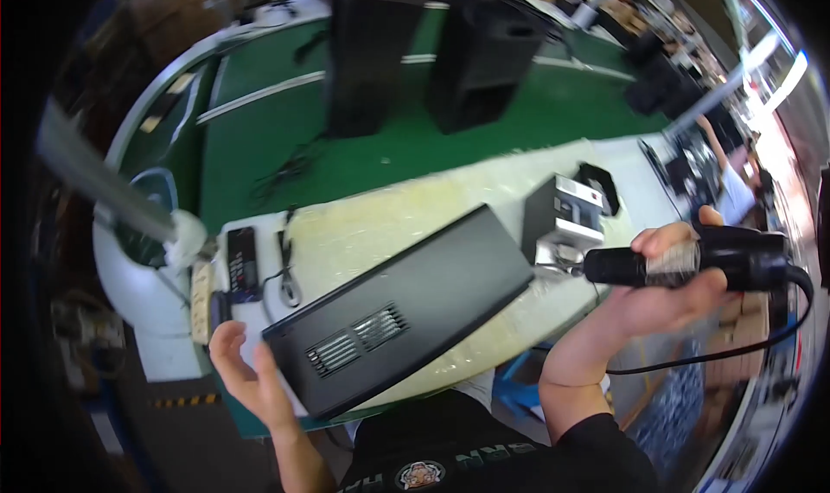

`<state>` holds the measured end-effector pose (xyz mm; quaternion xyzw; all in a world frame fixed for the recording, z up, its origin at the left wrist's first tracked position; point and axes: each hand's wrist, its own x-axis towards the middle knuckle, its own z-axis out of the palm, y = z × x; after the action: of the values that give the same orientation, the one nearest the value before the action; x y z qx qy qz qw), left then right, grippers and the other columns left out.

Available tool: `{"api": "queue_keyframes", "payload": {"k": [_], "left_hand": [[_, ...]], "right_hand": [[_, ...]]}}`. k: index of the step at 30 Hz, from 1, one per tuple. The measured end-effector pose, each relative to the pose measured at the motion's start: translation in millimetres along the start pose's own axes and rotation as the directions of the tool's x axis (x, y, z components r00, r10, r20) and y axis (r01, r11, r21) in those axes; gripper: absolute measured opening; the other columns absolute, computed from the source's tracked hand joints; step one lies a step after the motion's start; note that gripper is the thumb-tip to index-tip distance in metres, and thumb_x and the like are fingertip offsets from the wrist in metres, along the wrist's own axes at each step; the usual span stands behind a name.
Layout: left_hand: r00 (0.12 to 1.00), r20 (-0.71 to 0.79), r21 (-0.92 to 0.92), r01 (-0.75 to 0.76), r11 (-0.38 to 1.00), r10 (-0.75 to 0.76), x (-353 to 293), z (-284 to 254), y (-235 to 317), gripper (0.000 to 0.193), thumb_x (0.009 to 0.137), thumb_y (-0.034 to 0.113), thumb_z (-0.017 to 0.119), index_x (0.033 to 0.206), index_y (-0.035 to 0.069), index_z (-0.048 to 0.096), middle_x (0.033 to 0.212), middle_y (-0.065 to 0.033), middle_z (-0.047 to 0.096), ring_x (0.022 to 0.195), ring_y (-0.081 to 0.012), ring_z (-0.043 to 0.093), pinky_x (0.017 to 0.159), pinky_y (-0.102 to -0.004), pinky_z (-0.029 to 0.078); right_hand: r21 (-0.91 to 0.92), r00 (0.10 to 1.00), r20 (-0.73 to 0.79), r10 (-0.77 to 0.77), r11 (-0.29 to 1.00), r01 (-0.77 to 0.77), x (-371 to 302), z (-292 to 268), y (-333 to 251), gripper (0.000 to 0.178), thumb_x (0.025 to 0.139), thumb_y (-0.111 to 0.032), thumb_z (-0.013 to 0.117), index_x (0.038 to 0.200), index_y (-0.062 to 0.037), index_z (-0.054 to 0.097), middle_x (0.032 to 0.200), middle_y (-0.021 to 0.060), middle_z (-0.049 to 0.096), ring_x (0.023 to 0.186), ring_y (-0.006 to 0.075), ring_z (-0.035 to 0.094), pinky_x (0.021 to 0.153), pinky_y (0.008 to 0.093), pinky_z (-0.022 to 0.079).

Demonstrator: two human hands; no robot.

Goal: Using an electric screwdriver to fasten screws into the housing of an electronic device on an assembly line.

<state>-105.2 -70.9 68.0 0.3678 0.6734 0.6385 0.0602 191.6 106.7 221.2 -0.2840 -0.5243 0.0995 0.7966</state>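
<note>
My right hand [670,268] is wrapped round a black electric screwdriver [743,255] with a cable at its rear end. The tool lies nearly level, its tip pointing left at the metal front of a small black and silver box [562,221], which looks like a screw feeder. A long black case [415,307] with two groups of vent slots lies slantwise on the bench in front of me. Beside its left end is my left hand [251,376], fingers apart and thumb close to the edge; whether it touches cannot be made out.
A pale covered work surface [363,225] runs along a green conveyor [259,165]. Two tall black speaker-like cabinets [475,69] stand on the green belt. At left lie a black remote-like device [243,264], a coiled cable [288,286] and a power strip [201,303]. Another person [737,190] works at far right.
</note>
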Motion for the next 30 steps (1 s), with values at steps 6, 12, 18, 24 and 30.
{"api": "queue_keyframes", "payload": {"k": [6,12,18,24,30], "left_hand": [[0.863,0.287,-0.477,0.505,0.719,-0.415,-19,29,-2,0.064,0.076,0.018,0.059,0.131,-0.006,0.038,0.131,-0.0239,0.044,0.12,-0.0308,0.047,0.102,-0.0384,0.036],[0.911,0.199,-0.552,0.408,0.727,-0.36,-36,62,11,0.053,0.079,0.012,0.056,0.127,-0.004,0.041,0.125,-0.0184,0.049,0.113,-0.0294,0.05,0.1,-0.0388,0.039],[0.918,0.2,-0.506,0.396,0.766,-0.342,-48,95,13,0.052,0.077,0.01,0.064,0.124,0.0,0.044,0.117,-0.0105,0.052,0.106,-0.0197,0.049,0.096,-0.0313,0.036],[0.916,0.212,-0.603,0.396,0.693,-0.339,-48,96,23,0.048,0.08,0.005,0.065,0.122,0.003,0.043,0.11,-0.0068,0.05,0.098,-0.014,0.048,0.089,-0.0273,0.039],[0.908,0.234,-0.636,0.414,0.652,-0.348,-46,94,13,0.048,0.077,0.004,0.067,0.12,0.003,0.044,0.113,-0.0066,0.047,0.1,-0.0144,0.048,0.09,-0.0273,0.038]], "right_hand": [[-0.338,0.989,-0.019,-0.149,0.932,0.134,-2,-114,110,0.06,0.092,-0.015,0.051,0.141,-0.0044,0.018,0.105,0.0176,0.053,0.053,0.0168,0.053,0.052,0.0283,0.047],[-0.293,0.991,0.097,-0.097,0.948,0.122,-34,-130,161,0.062,0.093,-0.021,0.052,0.141,-0.0024,0.017,0.112,0.0174,0.051,0.057,0.0168,0.054,0.054,0.0281,0.047],[-0.142,0.964,0.078,0.253,0.96,-0.24,-36,-100,81,0.051,0.093,-0.032,0.049,0.128,0.0023,0.034,0.109,0.0168,0.056,0.053,0.0133,0.051,0.047,0.0249,0.044],[0.352,0.941,0.101,0.322,0.874,-0.336,-44,45,-31,0.067,0.091,-0.056,0.044,0.123,0.0021,0.038,0.078,0.0086,0.052,0.051,0.011,0.04,0.047,0.0197,0.036],[0.116,0.775,0.578,0.254,0.915,-0.386,-82,102,-28,0.084,0.084,-0.074,0.035,0.121,0.0011,0.035,0.065,0.0041,0.049,0.052,0.0125,0.045,0.053,0.0247,0.043]]}}
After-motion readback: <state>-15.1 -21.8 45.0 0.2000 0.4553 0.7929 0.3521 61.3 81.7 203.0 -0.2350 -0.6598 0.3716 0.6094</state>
